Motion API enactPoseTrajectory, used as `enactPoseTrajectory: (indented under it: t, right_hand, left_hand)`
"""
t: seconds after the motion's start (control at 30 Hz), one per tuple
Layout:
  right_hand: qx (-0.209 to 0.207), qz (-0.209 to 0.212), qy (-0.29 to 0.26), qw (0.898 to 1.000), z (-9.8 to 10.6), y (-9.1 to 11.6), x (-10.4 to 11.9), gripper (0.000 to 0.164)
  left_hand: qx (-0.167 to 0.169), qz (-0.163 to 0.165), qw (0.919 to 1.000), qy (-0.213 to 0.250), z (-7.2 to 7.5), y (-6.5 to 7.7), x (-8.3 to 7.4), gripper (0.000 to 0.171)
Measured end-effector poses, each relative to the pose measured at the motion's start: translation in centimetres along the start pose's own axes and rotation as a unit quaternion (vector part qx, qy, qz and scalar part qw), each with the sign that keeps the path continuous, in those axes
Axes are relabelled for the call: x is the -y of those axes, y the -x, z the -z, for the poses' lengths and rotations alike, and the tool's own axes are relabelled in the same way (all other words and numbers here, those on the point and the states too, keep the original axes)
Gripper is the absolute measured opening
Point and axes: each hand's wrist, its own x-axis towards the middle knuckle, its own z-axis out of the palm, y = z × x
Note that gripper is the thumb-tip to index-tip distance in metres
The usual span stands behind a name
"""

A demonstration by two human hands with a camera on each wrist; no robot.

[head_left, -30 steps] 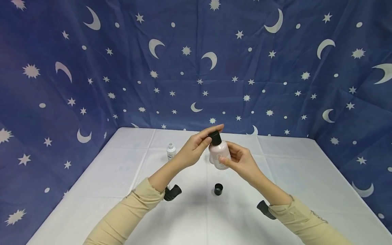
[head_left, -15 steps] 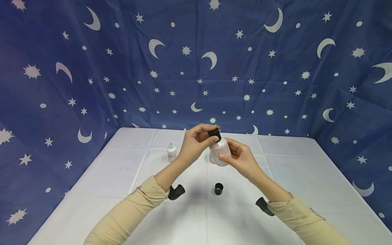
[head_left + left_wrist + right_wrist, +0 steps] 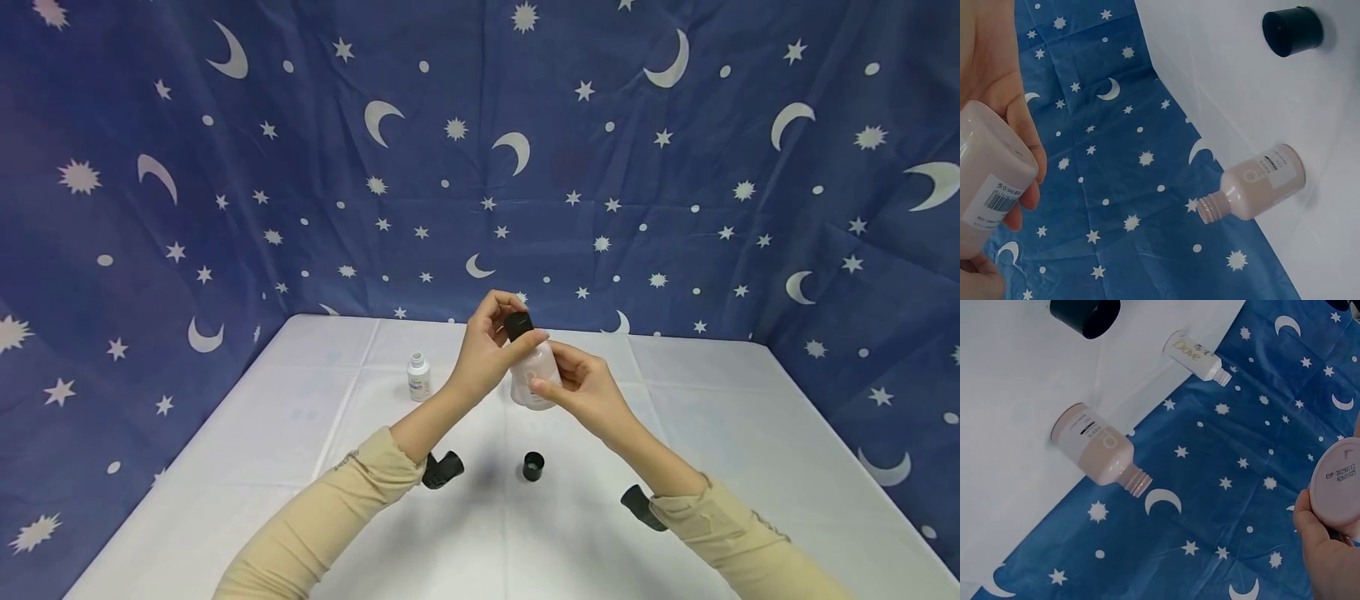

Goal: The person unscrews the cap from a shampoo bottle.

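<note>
My right hand (image 3: 592, 393) grips a pale pink bottle (image 3: 543, 367) around its body, above the table and slightly tilted. On top of that bottle is a black cap (image 3: 518, 324), which my left hand (image 3: 482, 354) pinches, thumb in front and fingers curled behind. Whether the cap is fully seated cannot be seen. A second pink bottle (image 3: 1266, 181), uncapped with a bare threaded neck, stands on the table, mostly hidden behind the held one in the head view. Another black cap (image 3: 533, 467) lies nearer on the cloth, its hollow side showing.
A small white Dove bottle (image 3: 419, 379), also uncapped, stands to the left on the white tablecloth (image 3: 360, 533). Blue fabric (image 3: 480, 167) with moons and stars hangs around the back and sides. Black camera mounts (image 3: 442, 471) sit by the wrists.
My left fingers go from stretched out over the cap to curled around it, turning on it, with the thumb now across the front. The right hand keeps its grip; the held bottle shifts slightly.
</note>
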Motion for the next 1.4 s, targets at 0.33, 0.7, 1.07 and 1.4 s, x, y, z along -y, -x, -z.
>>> enactPoseTrajectory:
  t: [0.33, 0.7, 1.07, 1.4]
  right_hand:
    - [0.007, 0.002, -0.01, 1.0, 0.3, -0.3, 0.1, 0.052]
    - [0.002, 0.001, -0.012, 1.0, 0.8, -0.4, 0.1, 0.055]
    - [0.008, 0.002, -0.016, 1.0, 0.6, -0.2, 0.0, 0.056]
    - [0.006, 0.007, -0.022, 1.0, 0.7, -0.1, -0.4, 0.055]
  left_hand:
    - [0.023, -0.018, 0.9994, 0.019, 0.1, -0.5, 0.1, 0.083]
    - [0.162, -0.01, 0.9855, 0.048, 2.4, -0.1, -0.8, 0.077]
    - [0.176, -0.026, 0.9841, -0.01, 2.6, 0.1, -1.1, 0.039]
    - [0.166, 0.002, 0.9859, 0.017, 2.7, 0.0, -0.7, 0.041]
